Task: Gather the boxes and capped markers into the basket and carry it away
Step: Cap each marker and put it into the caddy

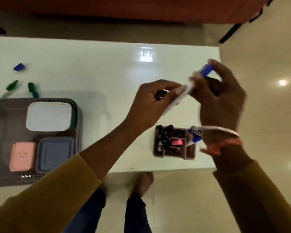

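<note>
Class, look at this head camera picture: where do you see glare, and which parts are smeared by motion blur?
Head view: glare patch on the white table and bright spots on the floor at right; right hand, left hand and the blue-capped marker are motion-blurred.

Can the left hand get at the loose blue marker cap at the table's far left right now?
Probably not yet: the left hand and right hand hold a white marker; the blue cap lies unobstructed.

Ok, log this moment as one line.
left hand: holds marker barrel | right hand: holds blue cap at its tip | basket: three boxes inside | loose caps on table
</note>
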